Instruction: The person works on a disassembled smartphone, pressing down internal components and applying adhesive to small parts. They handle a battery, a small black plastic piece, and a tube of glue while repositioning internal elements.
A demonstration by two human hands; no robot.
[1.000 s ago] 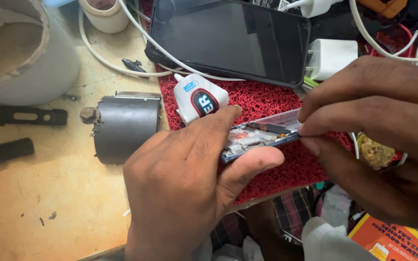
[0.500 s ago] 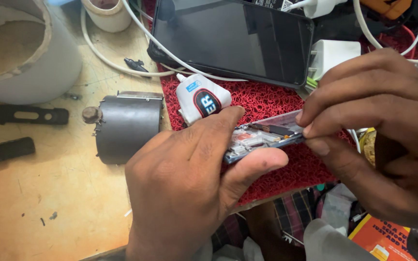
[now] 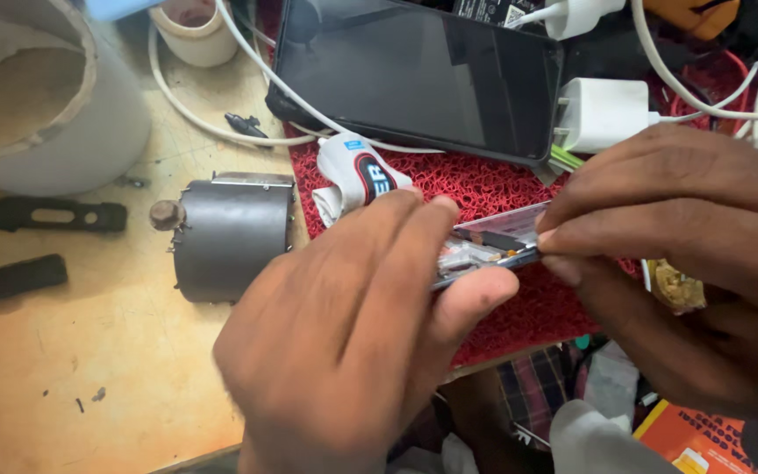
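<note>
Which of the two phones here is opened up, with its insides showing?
The small phone held between both hands; the large black phone lies intact behind.

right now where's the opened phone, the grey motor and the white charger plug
opened phone point(image 3: 493, 248), head view, on the exposed inside between the two hands
grey motor point(image 3: 232, 237), head view, on the middle of its round housing
white charger plug point(image 3: 604, 114), head view, on its flat top face

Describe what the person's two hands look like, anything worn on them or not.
Both are bare: the left hand and the right hand wear no gloves, and no rings, watch or bands show. No sleeve edge is visible on either; the wrists run out of frame. Fingernails are short and unpainted.
</note>
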